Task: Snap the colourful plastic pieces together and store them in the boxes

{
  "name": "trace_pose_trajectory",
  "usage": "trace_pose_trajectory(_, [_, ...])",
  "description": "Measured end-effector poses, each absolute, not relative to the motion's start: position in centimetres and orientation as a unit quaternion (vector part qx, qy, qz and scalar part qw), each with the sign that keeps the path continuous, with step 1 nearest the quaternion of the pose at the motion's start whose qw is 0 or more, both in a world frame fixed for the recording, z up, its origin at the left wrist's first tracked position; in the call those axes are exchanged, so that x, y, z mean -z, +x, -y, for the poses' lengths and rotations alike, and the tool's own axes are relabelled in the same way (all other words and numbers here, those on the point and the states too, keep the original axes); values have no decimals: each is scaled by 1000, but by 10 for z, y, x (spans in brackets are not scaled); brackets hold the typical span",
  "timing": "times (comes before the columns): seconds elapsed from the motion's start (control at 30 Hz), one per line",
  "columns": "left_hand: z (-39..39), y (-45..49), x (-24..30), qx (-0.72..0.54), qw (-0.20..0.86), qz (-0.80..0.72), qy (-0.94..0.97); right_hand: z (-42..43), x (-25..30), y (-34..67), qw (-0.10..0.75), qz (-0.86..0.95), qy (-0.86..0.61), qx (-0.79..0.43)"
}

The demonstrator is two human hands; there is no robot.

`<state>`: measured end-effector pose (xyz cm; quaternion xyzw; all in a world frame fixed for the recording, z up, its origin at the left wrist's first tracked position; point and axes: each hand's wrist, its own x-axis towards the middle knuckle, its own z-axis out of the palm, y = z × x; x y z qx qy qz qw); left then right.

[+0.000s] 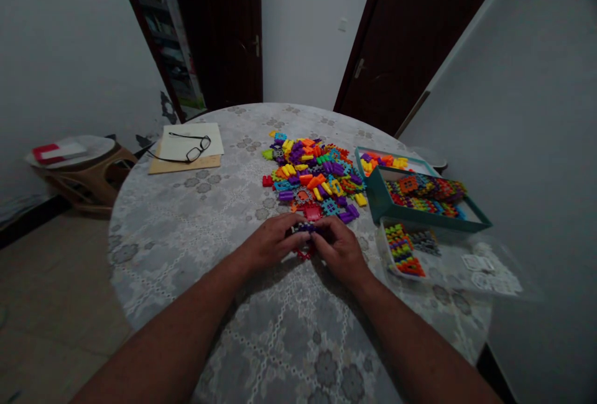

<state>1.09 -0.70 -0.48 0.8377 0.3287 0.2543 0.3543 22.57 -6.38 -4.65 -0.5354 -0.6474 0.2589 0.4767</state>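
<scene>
My left hand (275, 241) and my right hand (339, 247) meet at the near middle of a round table (196, 242), fingers curled together around a small cluster of joined plastic pieces (304, 228), purple and dark on top with a red bit showing below. Both hands rest on the patterned tablecloth. Just beyond the fingers lies a heap of colourful interlocking plastic pieces (313, 174) in purple, orange, yellow, blue and red.
A teal box (379, 200) with assembled colourful pieces stands at the right, a clear lid or tray (466, 267) with more pieces in front of it. Black glasses (192, 149) lie on papers at the far left. A stool (88, 174) and dark doors stand beyond.
</scene>
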Motion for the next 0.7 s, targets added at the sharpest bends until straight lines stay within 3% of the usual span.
trace_pose_trajectory(0.17, [3, 9, 8, -269, 293, -374, 838, 65, 39, 228, 450, 663, -550, -234])
trace_pose_trajectory(0.4, [-6, 1, 4, -344, 280, -494, 748, 79, 25, 227, 217, 774, -584, -113])
trace_pose_trajectory(0.7, [-4, 4, 7, -322, 309, -504, 740, 87, 0, 209, 67, 778, -619, -84])
